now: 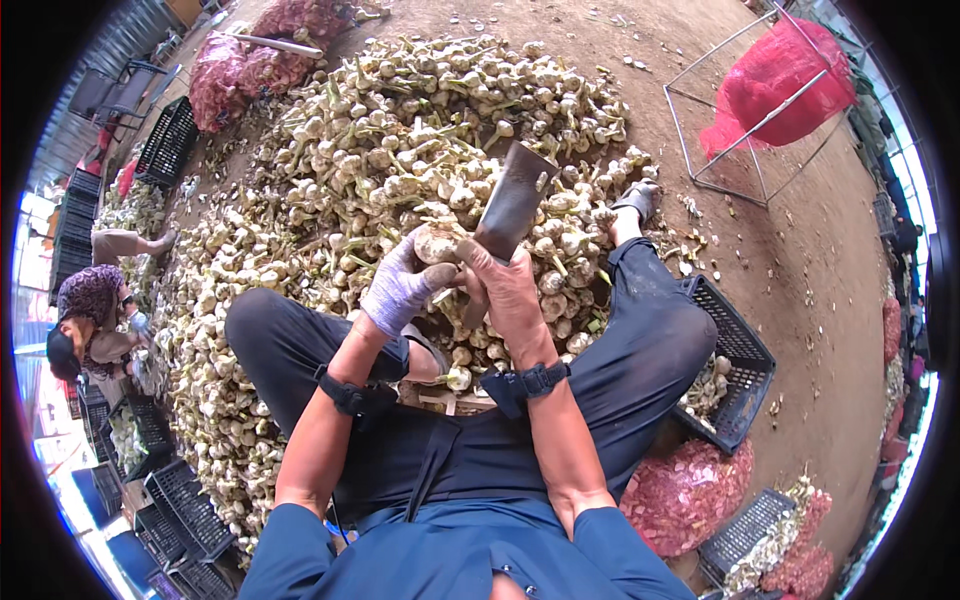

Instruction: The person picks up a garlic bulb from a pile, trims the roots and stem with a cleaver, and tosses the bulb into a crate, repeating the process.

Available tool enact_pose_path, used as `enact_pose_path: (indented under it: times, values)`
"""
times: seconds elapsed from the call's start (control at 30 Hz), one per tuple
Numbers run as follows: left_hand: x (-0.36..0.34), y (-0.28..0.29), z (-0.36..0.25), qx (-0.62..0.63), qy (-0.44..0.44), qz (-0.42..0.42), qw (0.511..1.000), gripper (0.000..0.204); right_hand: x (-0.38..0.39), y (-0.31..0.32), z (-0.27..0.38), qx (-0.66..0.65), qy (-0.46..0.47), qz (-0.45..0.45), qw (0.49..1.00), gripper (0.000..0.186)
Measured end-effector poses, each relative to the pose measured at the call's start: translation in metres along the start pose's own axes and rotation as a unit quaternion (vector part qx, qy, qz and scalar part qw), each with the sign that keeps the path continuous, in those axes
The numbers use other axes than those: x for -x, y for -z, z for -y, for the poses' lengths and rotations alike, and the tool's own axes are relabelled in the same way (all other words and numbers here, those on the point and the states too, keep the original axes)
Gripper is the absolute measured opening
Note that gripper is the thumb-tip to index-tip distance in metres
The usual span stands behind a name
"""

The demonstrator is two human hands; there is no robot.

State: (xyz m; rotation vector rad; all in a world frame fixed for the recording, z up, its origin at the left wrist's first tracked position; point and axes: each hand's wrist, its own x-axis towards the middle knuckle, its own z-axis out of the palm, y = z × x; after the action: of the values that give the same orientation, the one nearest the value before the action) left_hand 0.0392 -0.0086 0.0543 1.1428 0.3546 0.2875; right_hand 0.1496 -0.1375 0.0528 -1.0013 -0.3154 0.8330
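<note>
A garlic bulb (436, 244) is gripped in the fingers of my left hand (398, 288), which wears a pale lilac glove. Bare and closed, my right hand (510, 295) holds a wide cleaver (515, 198), its dark blade slanting up and away to the right. The two hands meet in front of me, and my right thumb lies close to the bulb. Beneath and beyond them spreads a large heap of garlic bulbs (390, 160) with stems on. My right fingers curl around the handle and are partly hidden.
By my right knee stands a black crate (752, 375) with garlic in it, next to a filled red mesh bag (690, 495). A metal frame (690, 150) carries a red net at far right. At left, another person (100, 325) bends near stacked black crates (190, 510).
</note>
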Motion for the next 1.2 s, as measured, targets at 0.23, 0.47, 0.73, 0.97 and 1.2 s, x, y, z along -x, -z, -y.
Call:
enact_pose_path:
  times: [0.23, 0.47, 0.73, 0.97, 1.2]
  values:
    - [0.01, 0.013, -0.015, -0.218, -0.082, -0.039, 0.972, 0.059, -0.001, 0.004, 0.012, 0.511, 0.315, 0.025, 0.8, 0.028]
    - [0.011, 0.017, -0.013, -0.268, -0.125, -0.032, 0.955, 0.066, 0.004, -0.003, -0.003, 0.584, 0.351, 0.033, 0.731, 0.029]
    - [0.013, 0.023, 0.001, -0.377, -0.085, -0.073, 0.92, 0.07, -0.003, 0.006, -0.042, 0.557, 0.32, -0.036, 0.766, 0.039]
    - [0.008, 0.005, -0.001, -0.418, -0.093, -0.097, 0.899, 0.058, -0.011, 0.025, -0.063, 0.527, 0.332, -0.088, 0.777, 0.037]
    - [0.004, -0.002, 0.006, -0.404, -0.1, -0.108, 0.903, 0.051, -0.01, 0.036, -0.07, 0.497, 0.333, -0.126, 0.791, 0.033]
